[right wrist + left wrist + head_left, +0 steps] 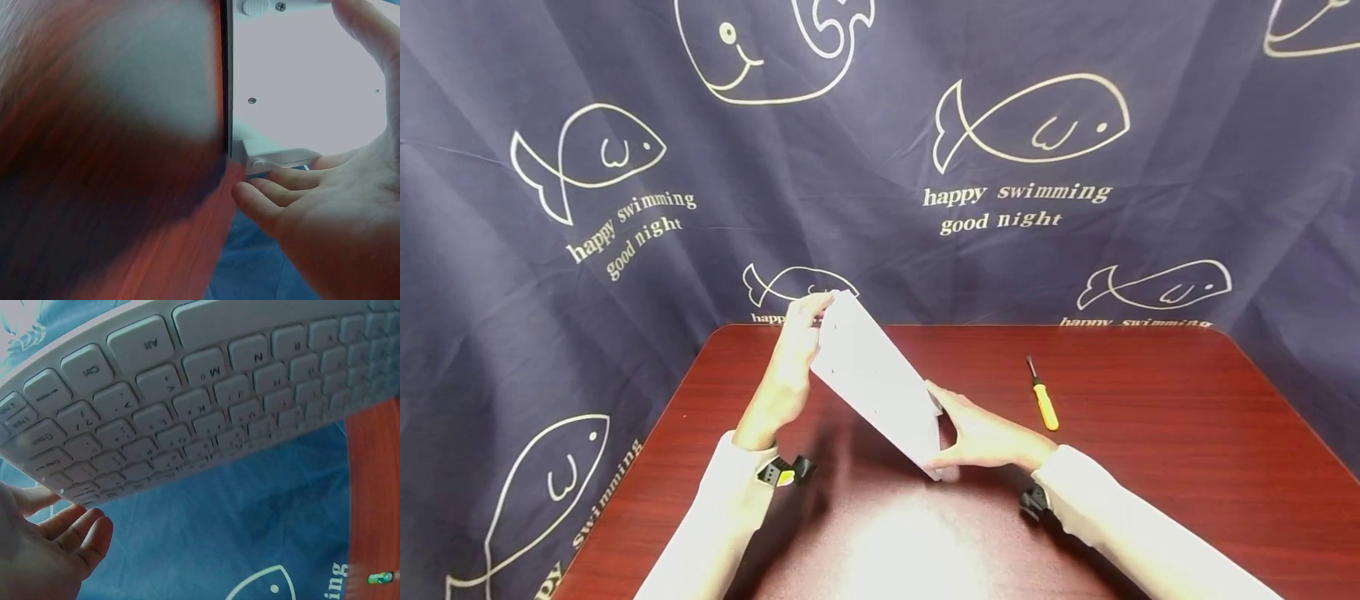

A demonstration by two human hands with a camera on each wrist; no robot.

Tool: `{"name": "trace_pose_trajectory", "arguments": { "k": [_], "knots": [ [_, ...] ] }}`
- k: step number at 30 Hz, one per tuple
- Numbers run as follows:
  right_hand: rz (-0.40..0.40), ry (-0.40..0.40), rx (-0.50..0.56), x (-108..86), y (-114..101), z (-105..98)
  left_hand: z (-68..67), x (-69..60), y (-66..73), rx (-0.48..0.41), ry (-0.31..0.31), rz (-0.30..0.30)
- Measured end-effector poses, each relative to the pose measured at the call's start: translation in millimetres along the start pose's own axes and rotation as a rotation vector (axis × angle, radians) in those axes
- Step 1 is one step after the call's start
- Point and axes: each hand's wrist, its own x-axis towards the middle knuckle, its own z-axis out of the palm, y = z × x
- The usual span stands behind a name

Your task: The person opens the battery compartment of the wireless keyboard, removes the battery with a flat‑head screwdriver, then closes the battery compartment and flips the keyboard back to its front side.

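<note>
A white keyboard [880,375] is held tilted above the table, its plain underside turned toward the head camera. My left hand [790,367] grips the raised far-left end. At the lower right end, my right hand [977,429] holds on with the thumb and fingers on opposite edges. Rows of light keys show on the keyboard [206,394] in the left wrist view, with the left fingertips at one corner. In the right wrist view, small screws and a foot [275,159] appear on the underside, beside the right fingers.
A screwdriver [1042,400] with a yellow handle lies on the red-brown table [1165,467], right of the keyboard. Behind the table hangs a dark blue curtain [865,183] printed with fish. Glare brightens the table's near middle.
</note>
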Motion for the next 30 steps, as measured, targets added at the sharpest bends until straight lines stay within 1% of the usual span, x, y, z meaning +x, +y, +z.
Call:
{"name": "trace_pose_trajectory", "arguments": {
  "k": [3,6,8,12,16,18,20,22,25,27,30],
  "knots": [
    [0.002,-0.005,0.007,1.7,-2.2,4.2,1.7,-2.6,-13.0,-0.025,-0.014,-0.006],
    [-0.009,-0.008,0.009,2.8,-5.2,6.7,3.8,-3.1,-19.2,-0.037,-0.024,-0.011],
    [-0.016,-0.01,0.01,3.8,-7.6,8.0,4.8,-2.8,-17.4,-0.037,-0.017,-0.022],
    [-0.03,-0.026,0.014,7.8,-12.3,10.8,6.2,-2.3,-13.2,-0.011,0.005,-0.044],
    [-0.045,-0.042,0.011,12.0,-14.9,9.6,7.9,-0.7,-10.6,0.015,0.014,-0.042],
    [-0.053,-0.035,0.025,12.8,-16.1,6.0,8.7,0.2,-9.5,0.012,0.01,-0.042],
    [-0.07,-0.01,0.05,12.8,-17.9,1.3,9.3,0.2,-8.6,0.01,0.006,-0.044],
    [-0.106,0.023,0.111,12.9,-20.3,-3.2,9.5,0.0,-7.6,0.002,0.001,-0.054],
    [-0.187,0.084,0.199,13.6,-26.5,-8.8,9.8,0.1,-6.7,-0.007,-0.005,-0.067],
    [-0.246,0.119,0.239,14.0,-33.0,-11.5,10.3,0.7,-6.2,-0.015,-0.017,-0.078],
    [-0.299,0.154,0.263,11.5,-48.5,-17.3,12.2,1.6,-6.0,-0.025,-0.041,-0.096]
  ]
}}
